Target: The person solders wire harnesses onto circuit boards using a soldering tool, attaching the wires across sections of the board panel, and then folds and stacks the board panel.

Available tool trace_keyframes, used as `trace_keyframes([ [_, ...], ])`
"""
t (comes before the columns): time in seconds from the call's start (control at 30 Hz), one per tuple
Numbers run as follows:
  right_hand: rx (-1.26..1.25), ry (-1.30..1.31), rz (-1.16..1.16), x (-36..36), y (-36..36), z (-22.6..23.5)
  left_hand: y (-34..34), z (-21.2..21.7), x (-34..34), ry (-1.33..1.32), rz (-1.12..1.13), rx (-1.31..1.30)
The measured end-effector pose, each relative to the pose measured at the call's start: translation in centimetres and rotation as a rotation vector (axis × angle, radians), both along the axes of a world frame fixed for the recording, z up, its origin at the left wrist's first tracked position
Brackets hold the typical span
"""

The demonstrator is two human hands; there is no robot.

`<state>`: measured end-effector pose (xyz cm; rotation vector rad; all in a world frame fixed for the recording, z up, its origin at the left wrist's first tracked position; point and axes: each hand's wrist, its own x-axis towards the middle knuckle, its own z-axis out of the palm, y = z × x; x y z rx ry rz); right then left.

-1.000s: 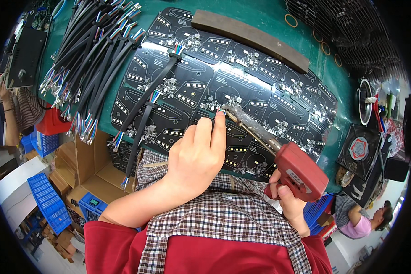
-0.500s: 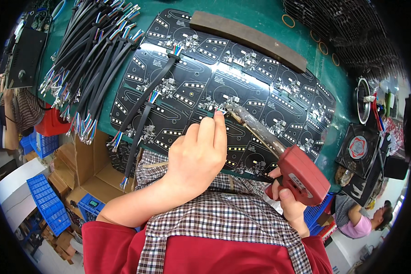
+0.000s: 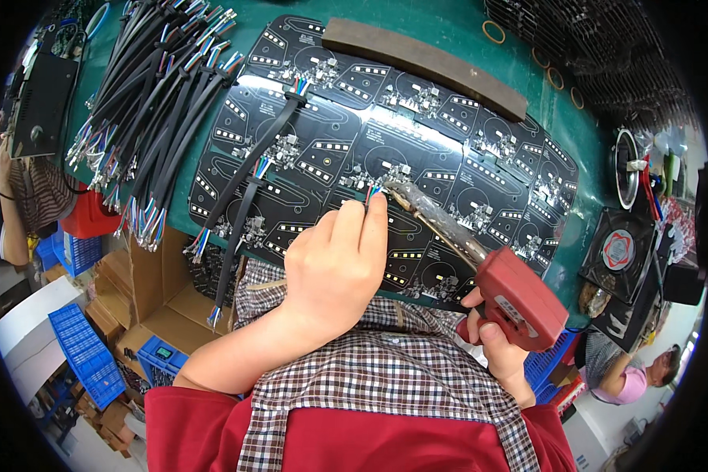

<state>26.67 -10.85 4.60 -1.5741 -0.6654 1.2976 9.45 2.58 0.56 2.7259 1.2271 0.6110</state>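
Observation:
My left hand (image 3: 340,263) is closed over the middle of a panel of black circuit boards (image 3: 300,203), its fingers pinching short coloured wires (image 3: 375,189) against the solder pads. The rest of that wire lead is hidden beneath the hand. In my right hand (image 3: 495,346) is a red soldering gun (image 3: 519,297), gripped by its handle. Its long barrel slants up and left, and the tip (image 3: 395,189) meets or nearly meets the wire ends. Two black sleeved cables (image 3: 244,216) stand attached by their coloured wires to boards on the left and trail toward me.
A heap of black cables (image 3: 161,102) with bare coloured ends lies on the green table at left. A dark bar (image 3: 425,63) rests across the panel's far edge. To the right stand a fan (image 3: 617,252) and a ring-shaped holder (image 3: 626,169). Other people sit at both sides.
My left hand has shifted slightly down and left, and more of the coloured wires shows above its fingertips. The soldering gun has barely moved.

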Motion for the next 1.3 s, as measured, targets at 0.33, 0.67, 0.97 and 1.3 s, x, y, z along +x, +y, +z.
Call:
trace_keyframes([
  [0.33,-0.035,-0.094,-0.034,-0.1,-0.6,-0.6,-0.1,0.3,0.2,0.003,0.025,-0.048],
  [0.67,0.012,-0.059,-0.015,0.0,-0.2,0.1,-0.1,0.3,0.2,0.003,0.009,-0.036],
  [0.97,0.008,-0.03,-0.027,0.0,-0.6,-0.7,0.0,-0.1,0.0,-0.049,-0.024,-0.055],
  [1.3,-0.008,-0.588,0.27,1.3,-3.3,-2.5,0.1,0.6,0.0,0.001,-0.081,-0.138],
])
